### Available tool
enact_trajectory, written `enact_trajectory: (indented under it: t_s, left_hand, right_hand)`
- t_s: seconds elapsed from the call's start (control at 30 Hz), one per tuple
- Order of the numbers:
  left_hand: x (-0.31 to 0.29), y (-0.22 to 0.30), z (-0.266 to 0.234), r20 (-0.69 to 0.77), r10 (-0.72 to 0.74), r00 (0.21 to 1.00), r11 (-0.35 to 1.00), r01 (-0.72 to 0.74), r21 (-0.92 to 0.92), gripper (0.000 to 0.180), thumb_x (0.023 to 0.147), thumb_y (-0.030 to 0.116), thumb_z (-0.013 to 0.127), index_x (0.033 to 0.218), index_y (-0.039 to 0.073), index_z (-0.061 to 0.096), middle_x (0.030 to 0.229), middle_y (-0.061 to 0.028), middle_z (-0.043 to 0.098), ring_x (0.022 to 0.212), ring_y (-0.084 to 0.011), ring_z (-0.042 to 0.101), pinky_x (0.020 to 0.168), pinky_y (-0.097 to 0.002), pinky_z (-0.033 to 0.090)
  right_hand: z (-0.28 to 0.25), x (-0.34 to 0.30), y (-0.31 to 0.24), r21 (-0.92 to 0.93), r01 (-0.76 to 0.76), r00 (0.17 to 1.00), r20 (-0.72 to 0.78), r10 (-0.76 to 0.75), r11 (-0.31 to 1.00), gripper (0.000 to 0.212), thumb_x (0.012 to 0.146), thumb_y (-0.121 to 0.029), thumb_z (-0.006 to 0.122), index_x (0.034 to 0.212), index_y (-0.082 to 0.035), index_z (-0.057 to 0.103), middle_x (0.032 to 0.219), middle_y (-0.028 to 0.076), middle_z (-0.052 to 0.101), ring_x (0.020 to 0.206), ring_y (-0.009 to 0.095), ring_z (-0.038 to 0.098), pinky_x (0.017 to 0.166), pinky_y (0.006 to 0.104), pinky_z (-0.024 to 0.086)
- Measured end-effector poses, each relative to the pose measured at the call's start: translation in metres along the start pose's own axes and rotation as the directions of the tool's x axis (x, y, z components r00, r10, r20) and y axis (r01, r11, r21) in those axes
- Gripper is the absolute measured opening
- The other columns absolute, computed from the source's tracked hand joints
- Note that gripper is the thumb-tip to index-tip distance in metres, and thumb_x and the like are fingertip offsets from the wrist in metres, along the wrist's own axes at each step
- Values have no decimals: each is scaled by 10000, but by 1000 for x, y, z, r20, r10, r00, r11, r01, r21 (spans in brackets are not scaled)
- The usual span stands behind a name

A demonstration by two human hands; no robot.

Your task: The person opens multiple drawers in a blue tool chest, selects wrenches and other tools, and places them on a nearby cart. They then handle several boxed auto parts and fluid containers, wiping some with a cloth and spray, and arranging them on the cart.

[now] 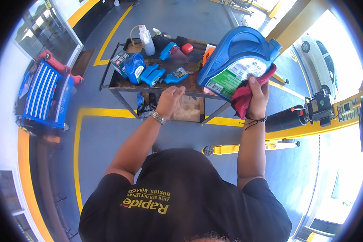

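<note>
My right hand (259, 99) is closed around a red cloth (243, 98), its thumb raised over the folds. The cloth presses against the lower right of a big blue oil jug (240, 52), which leans with its spout toward the upper right. Whether the cart bears any of the jug's weight is hard to tell. My left hand (170, 103) is at the cart's front edge with its fingers curled together; anything inside them is hidden. Beyond it on the metal cart (123, 84) lie a small blue bottle (176, 75) and another blue bottle (152, 75).
Also on the cart are a blue oil bottle (134, 68), a translucent squeeze bottle (147, 41), a box (119, 62) and a red cap (187, 48). A blue tool chest (48, 94) stands left. A yellow lift arm (326, 127) reaches in from the right.
</note>
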State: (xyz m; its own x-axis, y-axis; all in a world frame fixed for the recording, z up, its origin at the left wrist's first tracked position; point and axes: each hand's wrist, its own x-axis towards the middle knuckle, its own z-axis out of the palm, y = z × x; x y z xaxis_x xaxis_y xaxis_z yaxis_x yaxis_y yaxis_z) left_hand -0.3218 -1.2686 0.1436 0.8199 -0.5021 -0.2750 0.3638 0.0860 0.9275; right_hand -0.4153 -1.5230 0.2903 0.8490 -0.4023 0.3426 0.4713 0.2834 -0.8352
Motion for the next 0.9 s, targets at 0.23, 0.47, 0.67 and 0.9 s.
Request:
enact_trajectory:
  t_s: [0.23,0.47,0.67,0.9]
  left_hand:
    - [-24,-21,87,342,223,913,903,-61,-424,419,1030,315,683,1364,65,643,1387,-51,624,1236,-141,583,1057,-359,454]
    - [-31,-7,103,108,142,984,873,-73,-482,91,1007,151,706,1048,72,724,1087,-32,751,973,-112,664,928,-315,510]
    - [-33,20,33,-226,351,909,909,-389,-152,208,995,262,734,1042,65,685,947,-5,700,794,-70,594,709,-279,509]
    - [-2,143,-7,429,580,693,408,-703,583,391,969,192,753,1292,-2,650,1105,-75,725,968,-121,652,866,-306,526]
  right_hand:
    - [40,-18,54,-333,327,933,-36,-358,885,903,878,-1,798,1589,16,242,1456,116,491,1318,212,507,1156,388,388]
    - [49,-31,66,-374,433,873,-53,-485,820,791,933,13,728,1568,-6,258,1451,156,526,1315,265,547,1123,433,464]
    - [12,-27,39,-299,243,970,80,-230,923,822,903,27,758,1571,20,278,1456,138,515,1315,236,538,1130,405,436]
    - [-26,-17,56,-334,-120,914,329,235,935,832,881,-56,837,1559,60,370,1422,109,586,1321,199,542,1142,379,428]
